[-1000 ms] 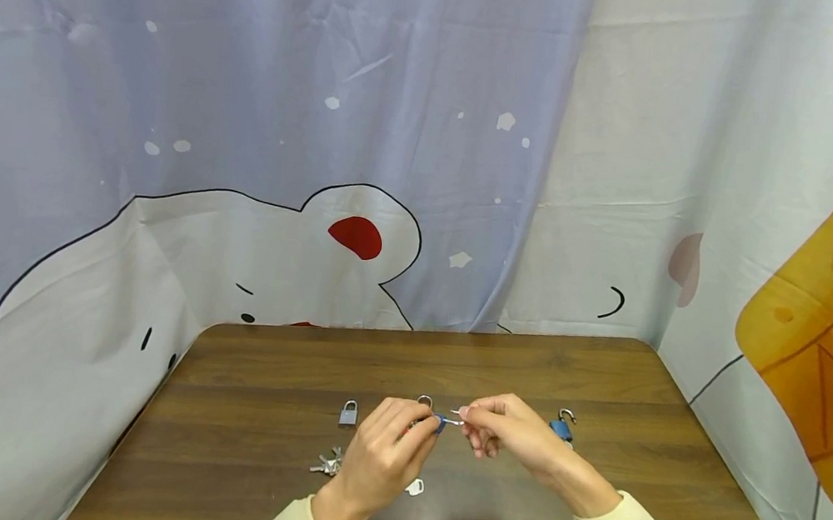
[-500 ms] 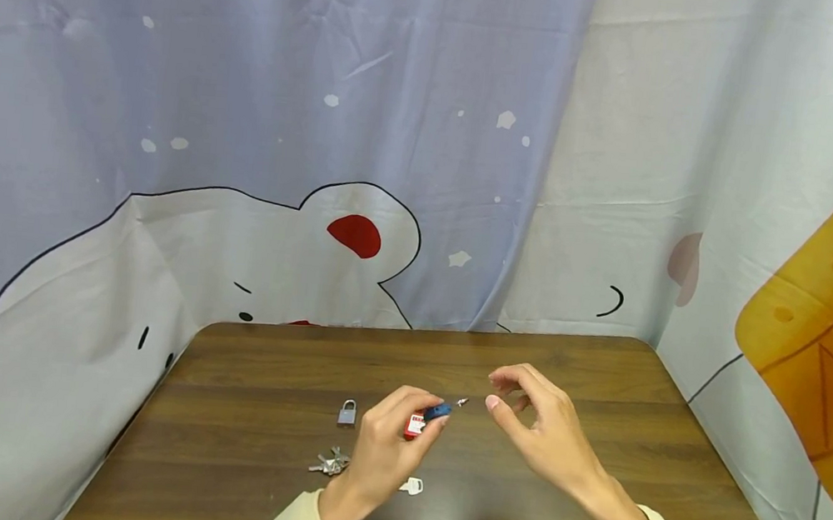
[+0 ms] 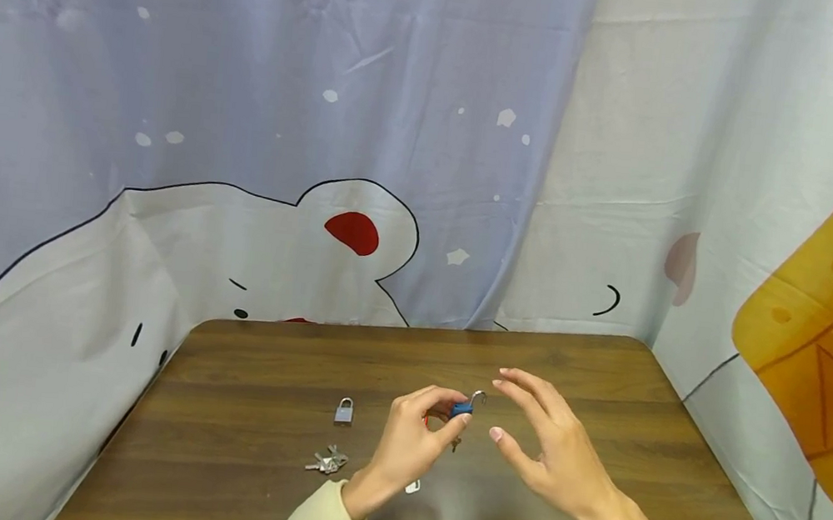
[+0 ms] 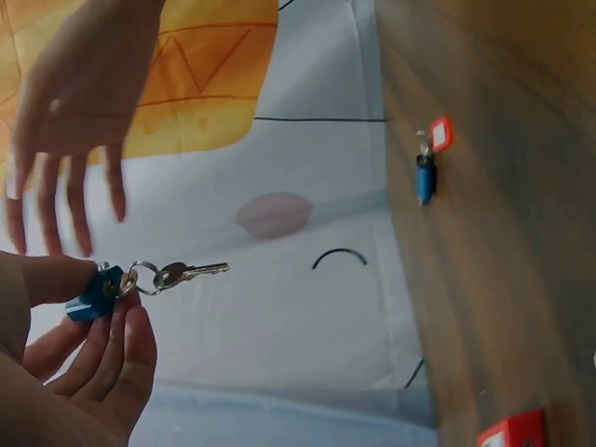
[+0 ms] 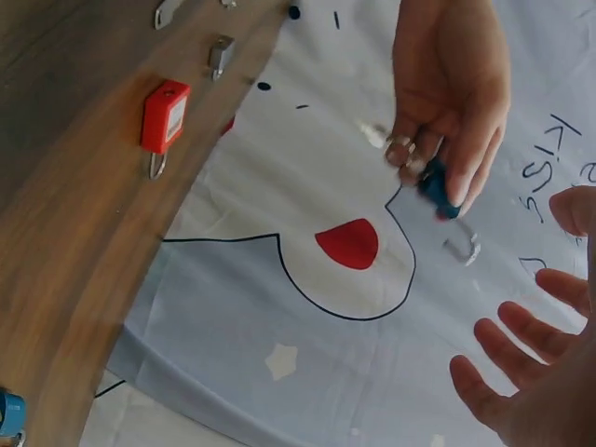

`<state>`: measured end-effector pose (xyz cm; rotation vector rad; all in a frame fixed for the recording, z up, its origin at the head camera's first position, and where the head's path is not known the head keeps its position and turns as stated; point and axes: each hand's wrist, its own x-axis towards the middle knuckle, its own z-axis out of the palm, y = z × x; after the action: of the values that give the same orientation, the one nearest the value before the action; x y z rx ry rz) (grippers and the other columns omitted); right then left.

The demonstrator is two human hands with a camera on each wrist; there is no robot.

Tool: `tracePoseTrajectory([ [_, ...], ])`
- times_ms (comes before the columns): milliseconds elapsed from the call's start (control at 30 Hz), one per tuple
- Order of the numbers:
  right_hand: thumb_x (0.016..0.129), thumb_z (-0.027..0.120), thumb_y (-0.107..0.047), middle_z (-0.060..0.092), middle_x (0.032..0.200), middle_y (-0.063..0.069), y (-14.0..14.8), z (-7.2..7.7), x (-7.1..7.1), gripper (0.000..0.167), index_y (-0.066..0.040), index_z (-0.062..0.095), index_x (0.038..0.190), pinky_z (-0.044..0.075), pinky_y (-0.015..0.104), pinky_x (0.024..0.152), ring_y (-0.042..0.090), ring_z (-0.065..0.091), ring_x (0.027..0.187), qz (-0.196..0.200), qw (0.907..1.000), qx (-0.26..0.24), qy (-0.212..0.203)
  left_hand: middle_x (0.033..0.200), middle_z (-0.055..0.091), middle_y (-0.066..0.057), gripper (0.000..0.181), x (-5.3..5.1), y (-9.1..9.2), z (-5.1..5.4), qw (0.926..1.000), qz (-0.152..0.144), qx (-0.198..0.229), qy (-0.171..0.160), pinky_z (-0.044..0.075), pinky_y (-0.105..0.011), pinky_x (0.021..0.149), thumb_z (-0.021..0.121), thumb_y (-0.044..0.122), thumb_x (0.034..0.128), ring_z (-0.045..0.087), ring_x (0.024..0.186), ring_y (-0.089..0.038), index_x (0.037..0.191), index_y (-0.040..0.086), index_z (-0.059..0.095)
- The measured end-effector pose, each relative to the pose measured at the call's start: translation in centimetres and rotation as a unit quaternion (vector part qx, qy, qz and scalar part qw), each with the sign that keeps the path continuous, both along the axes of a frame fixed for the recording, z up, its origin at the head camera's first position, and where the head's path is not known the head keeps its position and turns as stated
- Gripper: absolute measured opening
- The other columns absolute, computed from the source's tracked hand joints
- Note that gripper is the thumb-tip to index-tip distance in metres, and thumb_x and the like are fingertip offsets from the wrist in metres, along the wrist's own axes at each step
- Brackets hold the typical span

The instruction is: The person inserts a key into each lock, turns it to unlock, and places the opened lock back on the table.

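Observation:
A small blue padlock (image 3: 461,410) is pinched between the thumb and fingers of my left hand (image 3: 410,439), above the table. Its silver shackle (image 3: 479,397) stands out with one end free of the body. At its keyhole side a key ring (image 4: 145,277) carries a dangling key (image 4: 194,271). My right hand (image 3: 563,458) is just to the right, fingers spread and holding nothing, apart from the padlock. On the table, a red padlock (image 5: 166,117) is mostly hidden behind my left hand in the head view.
On the wooden table (image 3: 262,379) are a grey padlock (image 3: 344,412), a bunch of keys (image 3: 328,459) and a whitish key (image 3: 413,487). Another blue padlock (image 4: 426,179) lies to the right with a red-edged tag (image 4: 441,134). A printed curtain (image 3: 429,127) hangs behind.
My right hand has let go at the padlock and drawn back to the right, its fingers spreading. My left hand has moved slightly right and turned the blue padlock, showing its shackle.

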<state>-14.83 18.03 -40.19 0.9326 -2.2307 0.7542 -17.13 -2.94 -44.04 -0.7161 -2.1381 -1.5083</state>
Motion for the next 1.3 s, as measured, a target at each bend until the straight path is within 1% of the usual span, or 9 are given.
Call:
tracePoseTrajectory([
  [100, 0.087, 0.069, -0.026, 0.052, 0.142, 0.004, -0.1, -0.3, 0.2, 0.053, -0.014, 0.055, 0.136, 0.04, 0.032, 0.106, 0.022, 0.051, 0.128, 0.003, 0.9994, 0.017, 0.03, 0.087, 0.074, -0.001, 0.015, -0.5, 0.7, -0.4, 0.9985, -0.011, 0.002, -0.054, 0.059, -0.026, 0.07, 0.077, 0.01, 0.0836, 0.07, 0.075, -0.013, 0.097, 0.012, 0.072],
  [200, 0.09, 0.066, -0.032, 0.053, 0.141, 0.003, 0.0, -0.7, 0.4, 0.05, -0.015, 0.056, 0.136, 0.044, 0.042, 0.098, 0.021, 0.052, 0.127, 0.0, 0.9986, 0.031, 0.043, 0.089, 0.074, -0.004, 0.014, -1.1, 1.4, -1.0, 0.9951, -0.026, 0.002, -0.096, 0.059, -0.023, 0.072, 0.076, 0.011, 0.0845, 0.071, 0.076, -0.013, 0.098, 0.009, 0.072],
  [367, 0.093, 0.062, -0.037, 0.054, 0.14, 0.005, 0.1, -1.4, 0.8, 0.047, -0.016, 0.057, 0.135, 0.04, 0.035, 0.101, 0.022, 0.053, 0.126, 0.004, 0.9971, 0.048, 0.059, 0.087, 0.074, -0.004, 0.015, -2.1, 2.2, -2.0, 0.9904, -0.037, -0.002, -0.133, 0.057, -0.018, 0.07, 0.076, 0.015, 0.0852, 0.068, 0.075, -0.005, 0.098, 0.009, 0.072],
  [567, 0.096, 0.057, -0.043, 0.055, 0.14, 0.009, 0.1, -2.2, 1.3, 0.048, -0.015, 0.059, 0.134, 0.035, 0.034, 0.106, 0.025, 0.051, 0.127, 0.018, 0.9941, 0.073, 0.079, 0.087, 0.073, -0.005, 0.016, -3.2, 3.2, -3.4, 0.9848, -0.025, -0.016, -0.171, 0.055, -0.016, 0.066, 0.077, 0.011, 0.0842, 0.065, 0.072, -0.001, 0.099, 0.006, 0.073],
  [633, 0.096, 0.057, -0.044, 0.055, 0.14, 0.009, 0.1, -2.6, 1.4, 0.049, -0.015, 0.058, 0.135, 0.034, 0.033, 0.107, 0.025, 0.051, 0.127, 0.019, 0.9936, 0.079, 0.079, 0.086, 0.073, -0.005, 0.016, -3.6, 3.5, -4.0, 0.9805, -0.019, -0.017, -0.195, 0.054, -0.016, 0.063, 0.076, 0.008, 0.0832, 0.064, 0.071, -0.001, 0.099, 0.005, 0.073],
  [800, 0.094, 0.061, -0.043, 0.054, 0.141, 0.006, 0.2, -3.6, 1.8, 0.05, -0.018, 0.058, 0.136, 0.033, 0.031, 0.108, 0.023, 0.051, 0.128, 0.015, 0.9933, 0.093, 0.067, 0.081, 0.072, -0.004, 0.016, -4.9, 4.3, -5.6, 0.9643, -0.012, -0.003, -0.264, 0.05, -0.017, 0.057, 0.075, 0.007, 0.0809, 0.061, 0.066, -0.002, 0.097, 0.004, 0.073],
  [967, 0.092, 0.064, -0.041, 0.054, 0.141, 0.007, 0.2, -4.3, 2.0, 0.05, -0.016, 0.058, 0.135, 0.034, 0.032, 0.107, 0.024, 0.051, 0.127, 0.023, 0.9923, 0.103, 0.064, 0.077, 0.07, -0.001, 0.014, -5.8, 4.9, -7.0, 0.9567, 0.008, -0.013, -0.291, 0.049, -0.017, 0.056, 0.076, 0.008, 0.0789, 0.059, 0.063, -0.003, 0.093, 0.005, 0.074],
  [1167, 0.091, 0.065, -0.042, 0.054, 0.142, 0.007, 0.3, -4.8, 2.3, 0.054, -0.019, 0.055, 0.139, 0.034, 0.035, 0.104, 0.023, 0.052, 0.127, 0.021, 0.9914, 0.114, 0.061, 0.071, 0.069, 0.003, 0.013, -6.7, 5.7, -8.4, 0.9519, 0.032, -0.044, -0.302, 0.048, -0.019, 0.052, 0.074, 0.007, 0.0764, 0.058, 0.059, -0.004, 0.089, 0.008, 0.074],
  [1300, 0.089, 0.068, -0.042, 0.052, 0.143, 0.004, 0.4, -5.1, 2.4, 0.055, -0.02, 0.055, 0.138, 0.036, 0.037, 0.101, 0.022, 0.052, 0.126, 0.015, 0.9898, 0.128, 0.059, 0.071, 0.068, 0.004, 0.011, -7.1, 6.0, -9.1, 0.9482, 0.04, -0.064, -0.309, 0.048, -0.019, 0.055, 0.077, 0.008, 0.0782, 0.058, 0.062, -0.004, 0.089, 0.009, 0.074],
])
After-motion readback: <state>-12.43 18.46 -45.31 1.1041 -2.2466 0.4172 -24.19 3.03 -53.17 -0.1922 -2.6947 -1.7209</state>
